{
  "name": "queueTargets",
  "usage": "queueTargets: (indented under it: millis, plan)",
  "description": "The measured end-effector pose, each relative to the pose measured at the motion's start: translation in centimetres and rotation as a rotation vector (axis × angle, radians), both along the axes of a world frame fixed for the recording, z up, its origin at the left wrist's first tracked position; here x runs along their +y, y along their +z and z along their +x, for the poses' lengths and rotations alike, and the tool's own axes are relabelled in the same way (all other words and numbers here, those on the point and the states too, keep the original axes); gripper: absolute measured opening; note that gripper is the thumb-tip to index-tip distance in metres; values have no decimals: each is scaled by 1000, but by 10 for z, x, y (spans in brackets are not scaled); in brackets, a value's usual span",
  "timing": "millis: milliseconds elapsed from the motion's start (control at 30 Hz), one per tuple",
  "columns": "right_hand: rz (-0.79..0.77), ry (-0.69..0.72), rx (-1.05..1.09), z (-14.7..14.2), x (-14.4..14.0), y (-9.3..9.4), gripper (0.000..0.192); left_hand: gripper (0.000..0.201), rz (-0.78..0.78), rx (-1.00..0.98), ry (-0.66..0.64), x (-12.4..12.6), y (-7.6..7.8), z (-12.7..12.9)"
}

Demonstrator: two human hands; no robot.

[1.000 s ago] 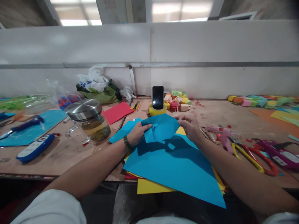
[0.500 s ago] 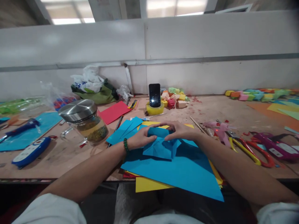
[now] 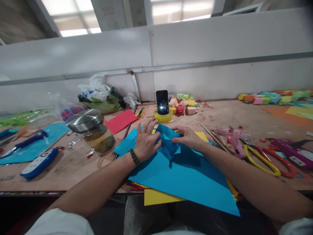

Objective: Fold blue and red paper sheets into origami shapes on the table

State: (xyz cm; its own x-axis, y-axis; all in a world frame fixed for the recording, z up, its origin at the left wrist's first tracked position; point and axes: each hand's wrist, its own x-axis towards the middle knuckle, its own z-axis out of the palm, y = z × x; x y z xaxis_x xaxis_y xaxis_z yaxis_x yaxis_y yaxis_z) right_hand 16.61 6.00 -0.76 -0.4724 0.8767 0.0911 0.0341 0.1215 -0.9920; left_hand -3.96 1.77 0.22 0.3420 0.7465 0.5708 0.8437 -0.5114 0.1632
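A small piece of folded blue paper stands tilted between my hands, above a stack of blue sheets. My left hand, with a green bead bracelet at the wrist, pinches its left side between thumb and index finger; the other fingers reach up. On the opposite side, my right hand grips the paper, thumb in front and fingers behind. Yellow sheets stick out below the blue ones. Smaller blue pieces lie just left of my left hand.
Left are a glass tea mug, a blue-and-white remote-like device and red paper. A phone stands on a yellow tape roll beside folded paper blocks. Right lie a pink glue gun and scissors.
My left hand has turned, its fingers lifting while thumb and index pinch the paper's edge. The folded blue paper has tilted and changed shape. The view has shifted slightly.
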Motion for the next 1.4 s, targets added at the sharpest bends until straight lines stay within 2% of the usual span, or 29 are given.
queueTargets:
  millis: [100, 233, 333, 400, 500, 567, 633, 733, 867, 967, 1033, 1100, 1200, 1267, 1333, 1400]
  plan:
    - [-11, 42, 10, 2, 0, 3, 44, 10, -44, -138, -37, 8, -2, -5]
    - [-6, 58, -4, 10, 9, 3, 43, 11, -190, -488, -183, 22, -2, -16]
    - [-32, 28, -7, 14, 14, 1, 42, 14, -181, -644, -141, 25, 1, -20]
    - [-38, -30, -2, 13, 15, 0, 42, 16, -73, -566, -94, 19, 3, -17]
    - [-23, -50, 36, 8, 10, 0, 42, 18, 62, -253, -71, 7, 3, -8]
    - [-16, -4, 60, 3, 4, 0, 43, 11, 76, -116, -54, 1, 2, -3]
    - [-5, 40, 71, 0, 0, 1, 44, 3, 48, -79, -29, 0, 1, -1]
    - [18, 63, 66, 1, 0, 1, 46, 8, -27, -185, -44, 6, 1, -3]
    - [11, 82, 1, 9, 9, 1, 43, 13, -150, -590, -122, 20, 2, -13]
    - [-43, 129, -17, 14, 12, 3, 42, 23, -343, -889, -149, 33, -2, -21]
    - [-92, 133, -1, 15, 12, 6, 42, 28, -505, -1021, -166, 40, -7, -24]
    - [-160, 95, 30, 15, 11, 8, 41, 31, -576, -1132, -149, 44, -11, -24]
    - [-265, -35, 119, 12, 10, 8, 37, 38, -556, -1322, -127, 41, -9, -21]
    - [-302, -121, 199, 9, 10, 7, 34, 47, -628, -1379, -202, 34, -5, -15]
    - [-319, -173, 272, 4, 8, 3, 32, 51, -800, -1311, -324, 26, -1, -8]
    - [-329, -202, 313, -2, 4, 0, 33, 47, -952, -1212, -392, 19, -1, -1]
